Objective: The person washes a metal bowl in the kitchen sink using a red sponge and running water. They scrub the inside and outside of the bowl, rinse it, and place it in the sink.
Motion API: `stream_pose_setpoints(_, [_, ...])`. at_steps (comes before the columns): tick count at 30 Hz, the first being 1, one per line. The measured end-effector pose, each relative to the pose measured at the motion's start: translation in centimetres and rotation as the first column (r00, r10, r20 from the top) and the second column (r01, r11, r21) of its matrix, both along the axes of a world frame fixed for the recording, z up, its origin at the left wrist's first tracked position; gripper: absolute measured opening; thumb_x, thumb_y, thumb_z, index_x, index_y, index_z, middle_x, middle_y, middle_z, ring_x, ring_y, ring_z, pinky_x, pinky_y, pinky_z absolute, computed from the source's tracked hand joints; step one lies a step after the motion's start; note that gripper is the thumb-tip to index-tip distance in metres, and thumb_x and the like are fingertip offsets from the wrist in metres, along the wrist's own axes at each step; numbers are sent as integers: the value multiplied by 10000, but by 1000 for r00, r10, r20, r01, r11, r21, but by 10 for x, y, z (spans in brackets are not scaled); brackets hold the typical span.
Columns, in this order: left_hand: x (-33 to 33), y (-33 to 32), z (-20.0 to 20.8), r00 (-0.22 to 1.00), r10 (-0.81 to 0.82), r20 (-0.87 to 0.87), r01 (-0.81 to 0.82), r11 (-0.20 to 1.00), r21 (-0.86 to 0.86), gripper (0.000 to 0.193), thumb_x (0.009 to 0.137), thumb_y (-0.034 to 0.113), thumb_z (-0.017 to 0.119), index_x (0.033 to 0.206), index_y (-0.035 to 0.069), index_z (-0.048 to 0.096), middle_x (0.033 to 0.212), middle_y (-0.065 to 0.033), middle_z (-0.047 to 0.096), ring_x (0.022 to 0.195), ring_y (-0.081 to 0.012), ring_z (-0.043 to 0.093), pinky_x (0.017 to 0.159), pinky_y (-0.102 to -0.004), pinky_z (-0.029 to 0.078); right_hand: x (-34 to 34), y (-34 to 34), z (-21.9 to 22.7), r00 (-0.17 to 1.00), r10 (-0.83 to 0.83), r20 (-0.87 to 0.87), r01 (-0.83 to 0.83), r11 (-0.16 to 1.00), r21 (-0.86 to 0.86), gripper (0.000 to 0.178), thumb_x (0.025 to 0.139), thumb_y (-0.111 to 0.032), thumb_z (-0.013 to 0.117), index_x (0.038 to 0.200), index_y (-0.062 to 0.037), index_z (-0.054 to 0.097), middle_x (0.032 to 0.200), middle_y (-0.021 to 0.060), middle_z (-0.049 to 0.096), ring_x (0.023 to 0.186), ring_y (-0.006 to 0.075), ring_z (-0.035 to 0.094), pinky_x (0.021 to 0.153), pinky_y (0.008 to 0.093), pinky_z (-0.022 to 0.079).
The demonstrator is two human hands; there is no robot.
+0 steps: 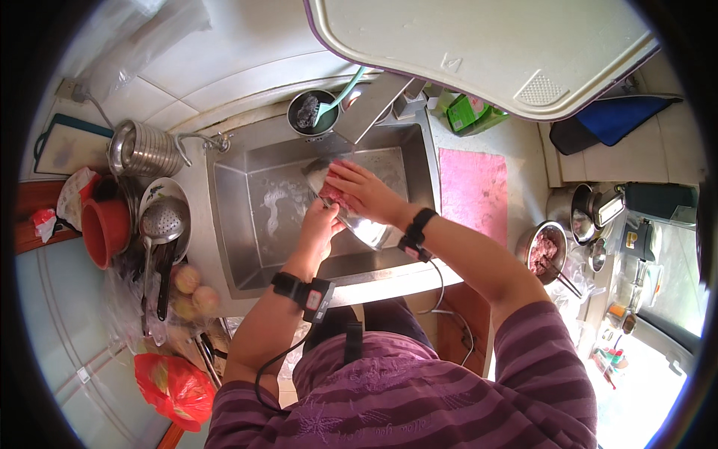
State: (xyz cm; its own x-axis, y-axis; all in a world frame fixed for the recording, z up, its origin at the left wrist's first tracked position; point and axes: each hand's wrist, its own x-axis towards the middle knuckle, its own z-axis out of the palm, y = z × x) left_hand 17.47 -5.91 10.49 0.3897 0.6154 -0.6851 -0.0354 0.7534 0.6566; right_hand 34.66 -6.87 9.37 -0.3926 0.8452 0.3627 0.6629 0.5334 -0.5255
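Observation:
Over the sink (269, 254), my left hand (320, 228) is closed on the near left edge of a shiny metal item (368, 232). Glare and my hands hide much of that item, so its exact kind is unclear; its far end looks grey and rounded. My right hand (366, 193) presses a crumpled pink cloth (334, 193) against the metal, fingers together over it. The faucet (374, 107) reaches out above them from the back rim. Wet streaks show on the sink's bottom.
Behind the sink stands a pot (295, 126) with a scrubber and a green-handled brush (340, 99). A pink mat (473, 191) and a bowl of minced meat (544, 253) are on the right. Leftward lie a skimmer (164, 220) and a red pot (105, 228). A pale panel (479, 45) overhangs.

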Motion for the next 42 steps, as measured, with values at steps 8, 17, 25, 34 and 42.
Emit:
stream_pose_setpoints(8, [-48, -10, 14, 937, -311, 158, 300, 950, 92, 228, 916, 132, 530, 1139, 93, 502, 942, 9, 527, 860, -100, 528, 799, -327, 476, 48, 66, -84, 860, -396, -320, -21, 601, -799, 296, 890, -185, 430, 1073, -30, 604, 1145, 167, 584, 1078, 316, 538, 947, 356, 424])
stream_pose_setpoints(17, [-51, -8, -7, 978, -114, 177, 107, 993, 47, 241, 911, 157, 537, 1140, 94, 499, 913, 3, 543, 867, -114, 537, 850, -351, 454, -26, 17, -18, 997, -50, -60, 43, 993, -112, 328, 895, -247, 470, 1188, -137, 568, 1239, 96, 542, 1252, 267, 395, 1062, 399, 285])
stream_pose_setpoints(25, [-83, -14, -22, 947, -6, 320, -13, 998, 57, 265, 897, 197, 563, 1127, 85, 493, 1027, -37, 592, 933, -149, 577, 859, -335, 457, -38, -19, -12, 923, -291, -252, 201, 922, -330, 451, 931, -305, 421, 1345, -126, 418, 1360, 146, 430, 1320, 325, 305, 1090, 408, 243])
stream_pose_setpoints(34, [-80, -18, -10, 866, 225, 446, -266, 964, 30, 130, 919, 95, 518, 1049, 88, 518, 993, -38, 611, 928, -154, 589, 875, -333, 464, 10, -13, -89, 328, -943, -56, -123, 16, -992, 397, 952, -344, 419, 1170, -30, 525, 1044, 117, 598, 989, 242, 560, 920, 359, 404])
stream_pose_setpoints(42, [-49, -27, -24, 939, 298, 171, -306, 952, 21, 118, 911, 115, 546, 1019, 74, 520, 922, -13, 590, 864, -136, 575, 842, -326, 473, -60, -57, -50, 616, -753, -234, 494, 600, -630, 464, 924, -261, 421, 1334, -49, 368, 1262, 246, 444, 1218, 373, 393, 1004, 419, 325])
